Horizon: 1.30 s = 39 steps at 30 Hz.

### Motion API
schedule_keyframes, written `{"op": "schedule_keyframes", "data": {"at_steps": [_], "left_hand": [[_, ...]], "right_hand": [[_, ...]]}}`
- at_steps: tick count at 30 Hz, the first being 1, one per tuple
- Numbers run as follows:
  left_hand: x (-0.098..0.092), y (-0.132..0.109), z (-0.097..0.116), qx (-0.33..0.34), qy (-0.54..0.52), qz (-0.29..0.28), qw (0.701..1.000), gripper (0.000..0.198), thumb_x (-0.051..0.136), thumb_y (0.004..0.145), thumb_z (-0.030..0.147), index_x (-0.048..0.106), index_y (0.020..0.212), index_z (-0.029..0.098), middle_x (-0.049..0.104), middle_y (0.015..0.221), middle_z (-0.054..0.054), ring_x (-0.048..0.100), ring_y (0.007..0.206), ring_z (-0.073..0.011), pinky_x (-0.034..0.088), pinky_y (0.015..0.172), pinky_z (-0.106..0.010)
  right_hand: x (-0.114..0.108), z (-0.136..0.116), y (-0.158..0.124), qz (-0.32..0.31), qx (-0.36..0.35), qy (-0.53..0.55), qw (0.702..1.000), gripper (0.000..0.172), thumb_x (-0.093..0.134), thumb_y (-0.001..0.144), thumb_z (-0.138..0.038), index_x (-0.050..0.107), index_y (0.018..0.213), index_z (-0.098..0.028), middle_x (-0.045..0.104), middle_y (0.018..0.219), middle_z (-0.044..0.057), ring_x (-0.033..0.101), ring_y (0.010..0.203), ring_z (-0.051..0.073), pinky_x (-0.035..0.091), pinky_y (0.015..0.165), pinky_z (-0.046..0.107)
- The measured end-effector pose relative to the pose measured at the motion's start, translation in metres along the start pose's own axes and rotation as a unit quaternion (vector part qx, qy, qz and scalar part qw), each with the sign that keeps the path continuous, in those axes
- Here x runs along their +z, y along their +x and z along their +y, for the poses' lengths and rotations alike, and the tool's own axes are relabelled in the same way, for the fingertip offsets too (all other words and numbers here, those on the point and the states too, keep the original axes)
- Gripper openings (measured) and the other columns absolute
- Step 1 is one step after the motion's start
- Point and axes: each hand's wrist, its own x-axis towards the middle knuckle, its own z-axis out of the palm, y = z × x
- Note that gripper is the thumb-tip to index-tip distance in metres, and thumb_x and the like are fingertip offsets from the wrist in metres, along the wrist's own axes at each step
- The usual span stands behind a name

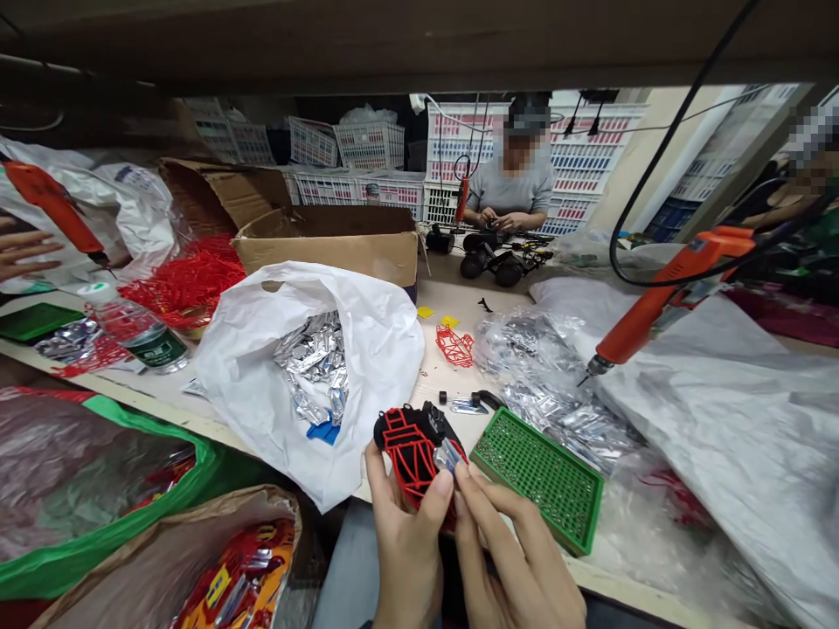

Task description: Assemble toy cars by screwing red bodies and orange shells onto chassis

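My left hand (pixel 406 533) is closed round a black toy car body with a red lattice frame (pixel 407 459) on it, held above the bench's front edge. My right hand (pixel 508 550) pinches a small shiny silver piece (pixel 448 456) against the car's side. Right of the hands lies a green tray (pixel 537 476) with many small bits in its holes. A white bag (pixel 226 336) full of silver pieces (pixel 315 367) opens to the left. Behind the car, a loose red lattice frame (pixel 454 346) rests on the bench.
An orange electric screwdriver (pixel 646 310) hangs at the right over clear plastic bags. Left stand a water bottle (pixel 141 332), red parts (pixel 190 279) and a cardboard box (pixel 328 249). A person (pixel 511 179) works across the bench; another person's hand (pixel 26 249) shows far left.
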Motion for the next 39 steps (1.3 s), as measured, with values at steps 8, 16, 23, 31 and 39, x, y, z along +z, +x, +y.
{"op": "schedule_keyframes", "data": {"at_steps": [8, 16, 23, 31, 39], "left_hand": [[-0.013, -0.002, -0.005, -0.022, -0.003, -0.03, 0.999, 0.103, 0.08, 0.073, 0.055, 0.024, 0.158, 0.038, 0.076, 0.123, -0.006, 0.075, 0.104, -0.0282, 0.059, 0.093, -0.039], [-0.013, -0.005, -0.007, -0.035, -0.047, -0.034, 0.998, 0.114, 0.089, 0.062, 0.061, 0.03, 0.157, 0.036, 0.075, 0.126, -0.009, 0.074, 0.11, -0.0335, 0.057, 0.098, -0.044], [-0.007, -0.008, 0.001, -0.012, -0.02, -0.036, 0.999, 0.107, 0.087, 0.068, 0.057, 0.033, 0.157, 0.033, 0.073, 0.132, -0.012, 0.071, 0.118, -0.0335, 0.055, 0.102, -0.042], [-0.005, 0.002, -0.006, -0.045, -0.048, -0.028, 0.997, 0.091, 0.086, 0.074, 0.045, 0.04, 0.15, 0.026, 0.079, 0.112, -0.013, 0.077, 0.101, -0.0311, 0.059, 0.092, -0.044], [-0.004, 0.007, -0.011, -0.032, 0.004, -0.04, 0.999, 0.059, 0.084, 0.069, 0.053, 0.067, 0.111, 0.016, 0.077, 0.093, -0.008, 0.065, 0.06, -0.0151, 0.053, 0.05, -0.023]], "right_hand": [[-0.001, -0.011, 0.011, 0.033, 0.004, -0.034, 0.999, 0.026, 0.072, 0.087, -0.008, 0.075, 0.105, -0.026, 0.081, 0.103, 0.006, 0.076, 0.099, 0.027, 0.056, 0.101, 0.05], [-0.004, -0.007, 0.012, 0.032, -0.031, -0.004, 0.999, 0.026, 0.068, 0.089, -0.007, 0.072, 0.108, -0.025, 0.08, 0.097, 0.006, 0.076, 0.091, 0.022, 0.058, 0.099, 0.048], [-0.009, -0.004, 0.015, -0.013, -0.051, -0.028, 0.998, 0.037, 0.067, 0.088, -0.005, 0.073, 0.118, -0.026, 0.076, 0.102, 0.007, 0.073, 0.095, 0.022, 0.053, 0.106, 0.048], [-0.014, 0.018, 0.024, -0.109, -0.048, 0.068, 0.991, 0.033, 0.06, 0.093, -0.014, 0.074, 0.12, -0.027, 0.072, 0.113, 0.009, 0.07, 0.104, 0.024, 0.057, 0.093, 0.043], [-0.031, 0.143, 0.134, 0.332, 0.276, 0.2, 0.879, 0.014, 0.06, 0.087, -0.03, 0.067, 0.096, -0.023, 0.069, 0.103, 0.004, 0.066, 0.098, 0.019, 0.051, 0.078, 0.032]]}}
